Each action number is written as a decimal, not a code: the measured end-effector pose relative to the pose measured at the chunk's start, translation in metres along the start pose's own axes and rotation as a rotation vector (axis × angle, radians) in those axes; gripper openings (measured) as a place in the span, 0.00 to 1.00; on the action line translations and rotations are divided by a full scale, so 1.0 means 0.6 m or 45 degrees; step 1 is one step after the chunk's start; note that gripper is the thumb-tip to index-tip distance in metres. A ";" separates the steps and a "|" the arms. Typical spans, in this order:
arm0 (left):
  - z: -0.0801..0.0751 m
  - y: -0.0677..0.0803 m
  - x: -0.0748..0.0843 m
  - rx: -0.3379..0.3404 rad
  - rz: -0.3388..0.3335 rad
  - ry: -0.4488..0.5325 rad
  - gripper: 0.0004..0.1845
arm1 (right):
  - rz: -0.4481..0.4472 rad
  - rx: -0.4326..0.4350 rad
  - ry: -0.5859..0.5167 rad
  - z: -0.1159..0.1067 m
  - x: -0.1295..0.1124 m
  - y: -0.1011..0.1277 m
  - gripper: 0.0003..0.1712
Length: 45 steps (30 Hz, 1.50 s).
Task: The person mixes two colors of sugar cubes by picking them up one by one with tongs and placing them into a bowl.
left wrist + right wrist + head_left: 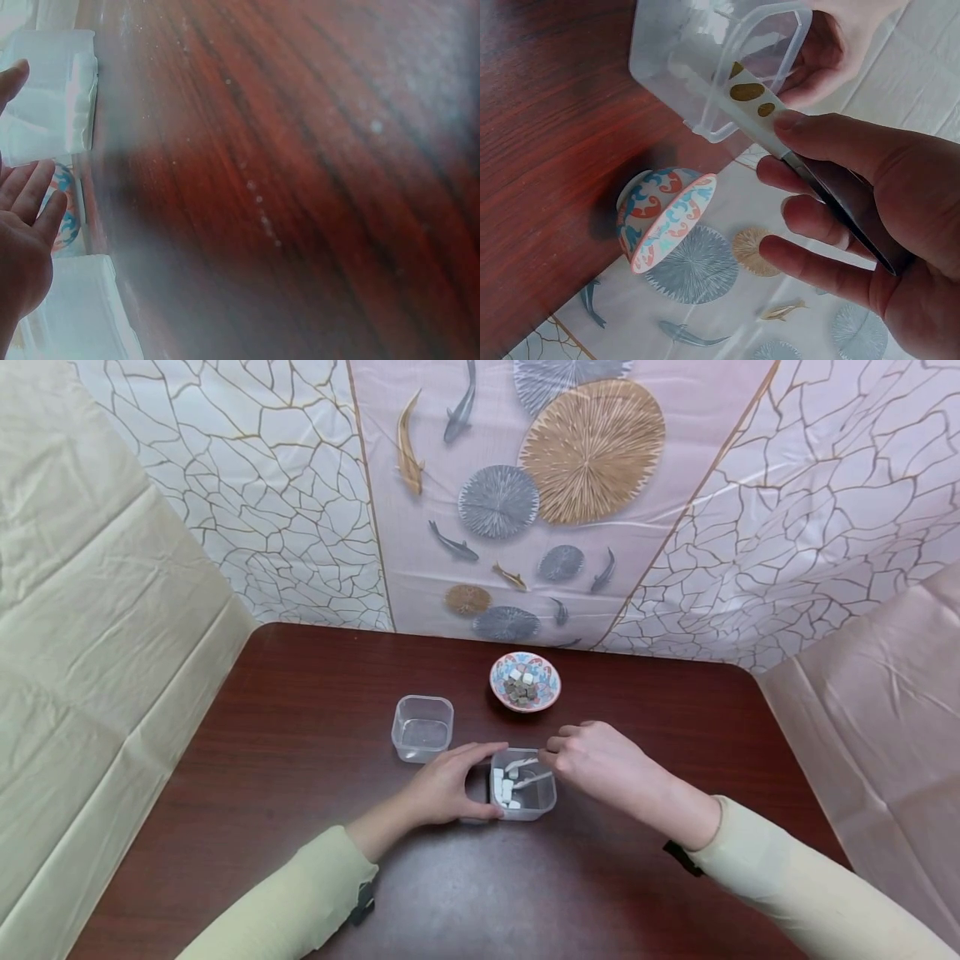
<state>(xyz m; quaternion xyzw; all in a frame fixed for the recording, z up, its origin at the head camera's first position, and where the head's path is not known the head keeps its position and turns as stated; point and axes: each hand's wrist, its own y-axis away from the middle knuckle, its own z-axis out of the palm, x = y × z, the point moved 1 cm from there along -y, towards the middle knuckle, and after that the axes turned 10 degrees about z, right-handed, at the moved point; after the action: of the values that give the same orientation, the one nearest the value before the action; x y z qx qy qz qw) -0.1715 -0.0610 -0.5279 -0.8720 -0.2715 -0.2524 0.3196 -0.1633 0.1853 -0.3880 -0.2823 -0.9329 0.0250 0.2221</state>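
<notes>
A clear plastic container [542, 802] with a few white cubes [504, 789] in it stands near the table's middle. My left hand [480, 781] holds its left side, fingers along the far edge and thumb along the near edge. My right hand [551, 764] pinches tweezers [525, 772] whose tips reach down into that container. In the right wrist view the tweezers [761, 112] have a white handle with gold dots and enter the container [690, 52]. In the left wrist view my left hand [22, 247] is blurred at the frame's edge.
A patterned bowl [525, 682] with several brown and white cubes sits just beyond the container. An empty clear container [422, 727] stands to the left. The dark wooden table [300, 827] is walled by hanging sheets at the back and sides.
</notes>
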 end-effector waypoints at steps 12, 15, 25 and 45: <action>0.003 0.000 -0.005 -0.023 -0.005 -0.032 0.50 | -0.046 -0.004 0.053 -0.002 0.002 -0.002 0.10; -0.004 -0.002 0.005 -0.044 -0.029 -0.031 0.50 | -0.030 -0.008 -0.009 -0.001 0.004 0.000 0.12; -0.016 -0.008 0.032 -0.108 -0.137 -0.044 0.51 | 0.014 0.024 -0.140 -0.007 0.011 0.011 0.10; -0.010 -0.012 0.038 -0.094 -0.146 -0.072 0.53 | 0.027 -0.050 -0.044 0.002 0.011 0.007 0.14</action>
<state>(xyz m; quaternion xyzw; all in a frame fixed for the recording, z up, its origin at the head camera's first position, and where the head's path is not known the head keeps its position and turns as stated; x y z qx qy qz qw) -0.1613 -0.0533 -0.5071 -0.8729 -0.3206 -0.2556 0.2646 -0.1664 0.1923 -0.3872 -0.2960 -0.9339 0.0137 0.2001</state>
